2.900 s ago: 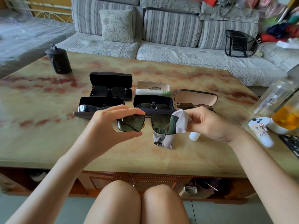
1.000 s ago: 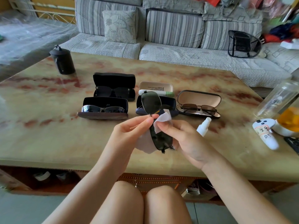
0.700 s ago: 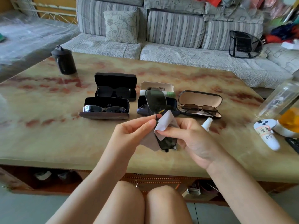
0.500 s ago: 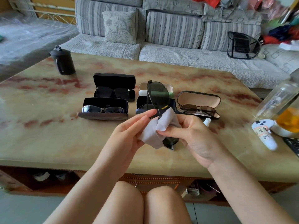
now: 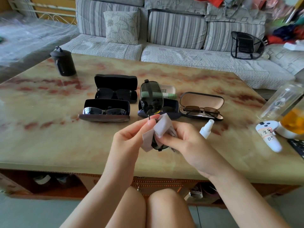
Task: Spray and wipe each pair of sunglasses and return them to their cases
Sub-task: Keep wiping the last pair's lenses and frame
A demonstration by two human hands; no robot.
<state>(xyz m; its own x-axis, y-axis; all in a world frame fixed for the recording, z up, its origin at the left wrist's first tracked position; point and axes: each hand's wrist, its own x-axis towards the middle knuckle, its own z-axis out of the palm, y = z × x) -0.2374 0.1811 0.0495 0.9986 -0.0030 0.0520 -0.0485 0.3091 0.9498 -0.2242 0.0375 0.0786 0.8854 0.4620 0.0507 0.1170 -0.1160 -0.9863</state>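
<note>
Striped sofa (image 5: 172,46) fills the back of my feed, with a flowered cushion (image 5: 121,27) and a black mesh back support (image 5: 246,45) on it. In front, the marbled worktop (image 5: 49,137) takes most of the view.

Both hands are up over its near edge, above the knees. Left hand (image 5: 130,139) pinches the held sunglasses (image 5: 151,97) at the bridge, thumb and forefinger pressed on the frame. Right hand (image 5: 182,140) has its fingers curled, pinching the grey cloth (image 5: 162,127) round the lower lens. The pair stands on end: one lens up and bare, the other down inside the cloth with only its bottom rim showing.

I count five open cases in two rows behind the hands:
- Back left: black case (image 5: 116,81) with a dark pair in it.
- Front left: brown-based case (image 5: 105,118) with a mirrored pair.
- Centre front: dark blue case (image 5: 174,115), mostly hidden by the raised lens, so I can't tell its contents.
- Back centre: beige case (image 5: 169,88) with a white and green tube inside.
- Right: tan-lined case (image 5: 201,99) with a brown-lens pair.

Black canister (image 5: 63,63) sits far left on the worktop, well apart from the cases. Clear bottle (image 5: 279,101) is at the right edge, with a white labelled controller (image 5: 268,137) near it. White spray bottle (image 5: 206,129) lies on the worktop just beside the right hand, nozzle toward the tan-lined case.
</note>
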